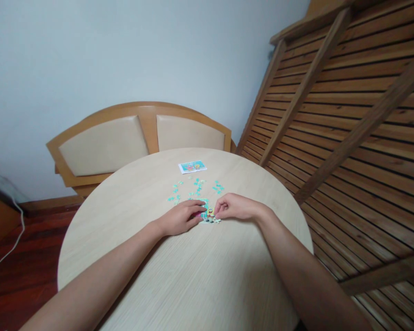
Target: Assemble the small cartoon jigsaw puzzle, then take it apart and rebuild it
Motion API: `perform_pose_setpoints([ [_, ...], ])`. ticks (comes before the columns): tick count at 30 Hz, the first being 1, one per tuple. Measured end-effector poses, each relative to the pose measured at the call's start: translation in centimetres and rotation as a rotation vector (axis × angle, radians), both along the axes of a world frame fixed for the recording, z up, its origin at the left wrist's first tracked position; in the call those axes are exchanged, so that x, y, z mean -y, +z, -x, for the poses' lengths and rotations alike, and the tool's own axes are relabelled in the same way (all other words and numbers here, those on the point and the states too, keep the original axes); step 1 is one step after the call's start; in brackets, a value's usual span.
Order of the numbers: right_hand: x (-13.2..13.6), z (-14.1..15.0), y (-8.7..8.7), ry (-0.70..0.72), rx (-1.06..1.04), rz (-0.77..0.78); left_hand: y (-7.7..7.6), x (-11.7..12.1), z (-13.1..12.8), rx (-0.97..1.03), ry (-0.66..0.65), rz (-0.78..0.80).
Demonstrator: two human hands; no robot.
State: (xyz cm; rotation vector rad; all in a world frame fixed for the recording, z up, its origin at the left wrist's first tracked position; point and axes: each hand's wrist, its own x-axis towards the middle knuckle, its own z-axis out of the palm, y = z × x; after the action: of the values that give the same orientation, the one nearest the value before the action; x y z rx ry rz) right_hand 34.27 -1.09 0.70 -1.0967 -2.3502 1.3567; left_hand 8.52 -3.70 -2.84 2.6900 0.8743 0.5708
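A partly joined jigsaw puzzle (210,212) with a yellow cartoon figure on a teal ground lies flat on the table between my hands. My left hand (181,218) rests over its left side, fingers stretched out and apart, hiding part of the picture. At the puzzle's right edge, my right hand (233,206) is closed in a pinch, apparently on a small puzzle piece that the fingers mostly cover. A pale loose piece (218,221) touches or nearly touches the lower right corner.
Several teal puzzle pieces (197,184) are scattered beyond my hands, with a cluster (218,187) to the right. Farther back lies a picture card (192,166) on the round table (134,193). A cushioned bench (189,131) and a slatted wooden panel (331,115) stand around it.
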Motion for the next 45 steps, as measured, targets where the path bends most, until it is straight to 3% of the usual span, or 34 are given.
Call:
perform_pose_setpoints([
  [12, 0.1, 0.4, -0.5, 0.037, 0.021, -0.119, 0.1, 0.1, 0.0, 0.035, -0.009, 0.042],
  [20, -0.1, 1.0, -0.8, -0.012, -0.091, 0.003, 0.5, 0.3, -0.2, 0.038, -0.011, 0.059],
  [34, 0.0, 1.1, -0.5, 0.02, -0.164, 0.029, 0.3, 0.3, -0.3, 0.064, -0.027, 0.04],
  [39, 0.3, 1.9, -0.2, -0.043, -0.361, -0.034, 0.5, 0.8, -1.3, 0.2, 0.04, 0.075],
  [45, 0.5, 2.8, -0.2, -0.104, -0.451, -0.12, 1.2, 1.4, -2.4, 0.335, 0.241, 0.204],
])
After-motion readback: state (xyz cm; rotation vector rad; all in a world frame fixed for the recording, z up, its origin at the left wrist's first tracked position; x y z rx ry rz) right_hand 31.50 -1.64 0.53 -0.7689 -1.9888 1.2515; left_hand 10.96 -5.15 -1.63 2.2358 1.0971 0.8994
